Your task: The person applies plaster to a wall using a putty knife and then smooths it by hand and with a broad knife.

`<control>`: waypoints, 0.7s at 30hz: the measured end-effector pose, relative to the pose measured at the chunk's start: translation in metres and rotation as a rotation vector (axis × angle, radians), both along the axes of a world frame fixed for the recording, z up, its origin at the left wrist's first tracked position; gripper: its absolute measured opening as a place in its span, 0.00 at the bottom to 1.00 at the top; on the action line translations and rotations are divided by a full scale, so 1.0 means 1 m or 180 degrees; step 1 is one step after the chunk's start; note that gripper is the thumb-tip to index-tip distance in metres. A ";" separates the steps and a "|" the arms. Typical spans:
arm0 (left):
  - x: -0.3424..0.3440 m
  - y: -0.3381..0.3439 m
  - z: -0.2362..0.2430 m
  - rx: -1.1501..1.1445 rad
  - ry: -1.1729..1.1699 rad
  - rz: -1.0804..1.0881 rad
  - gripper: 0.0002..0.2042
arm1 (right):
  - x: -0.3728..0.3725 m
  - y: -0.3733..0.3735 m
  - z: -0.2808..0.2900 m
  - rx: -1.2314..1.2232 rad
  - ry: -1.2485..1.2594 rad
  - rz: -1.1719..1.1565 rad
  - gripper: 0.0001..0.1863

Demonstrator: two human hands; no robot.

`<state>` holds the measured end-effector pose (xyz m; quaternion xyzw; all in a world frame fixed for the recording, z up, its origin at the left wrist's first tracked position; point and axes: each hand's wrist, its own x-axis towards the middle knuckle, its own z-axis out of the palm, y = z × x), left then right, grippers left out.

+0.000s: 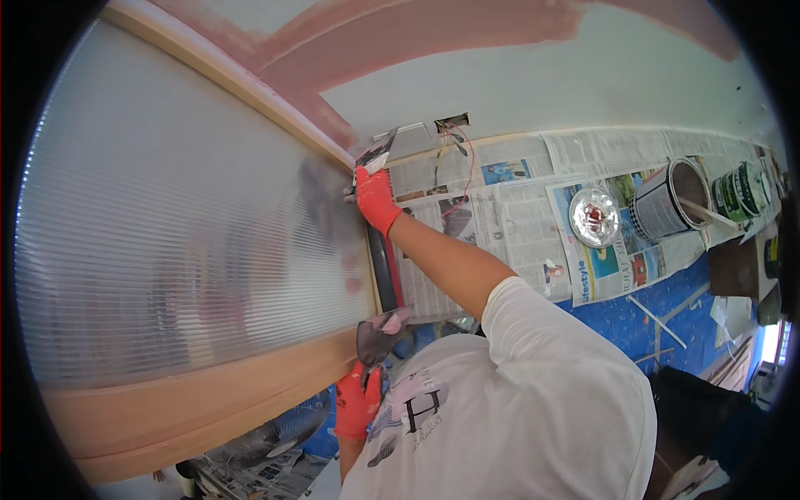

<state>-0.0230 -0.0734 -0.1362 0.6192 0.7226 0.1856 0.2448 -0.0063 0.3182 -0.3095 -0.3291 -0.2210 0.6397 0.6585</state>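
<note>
Both my hands wear red gloves. My right hand [377, 202] is closed round a putty knife, its broad shiny blade [377, 152] up in the corner where the wooden frame meets the white wall. Nearer to me, my left hand [358, 402] grips a second putty knife [382, 335], with pink filler on its dark blade. The fingers round both handles are partly hidden. Beside both hands stands a translucent ribbed panel [183, 217] in a wooden frame [208, 392]. Pink filler bands [417, 37] cross the wall [500, 87].
Loose wires [471, 158] hang from a wall opening [452, 122]. Newspaper [508, 221] lies along the wall, bearing a round silver lid [595, 200], a tin with a stick [658, 204] and a green tub [737, 192]. Blue sheeting [679, 312] lies beyond its edge.
</note>
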 end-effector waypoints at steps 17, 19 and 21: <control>0.002 -0.003 -0.006 0.0527 0.0056 -0.0059 0.11 | -0.021 0.013 0.046 -0.0548 0.0603 0.0357 0.13; -0.001 -0.005 -0.010 0.0510 0.0065 -0.0080 0.11 | -0.014 0.013 0.054 -0.0523 0.0825 0.0429 0.11; -0.003 -0.005 -0.010 0.0322 -0.0032 -0.0027 0.12 | -0.010 0.018 0.060 -0.0489 0.0998 0.0501 0.10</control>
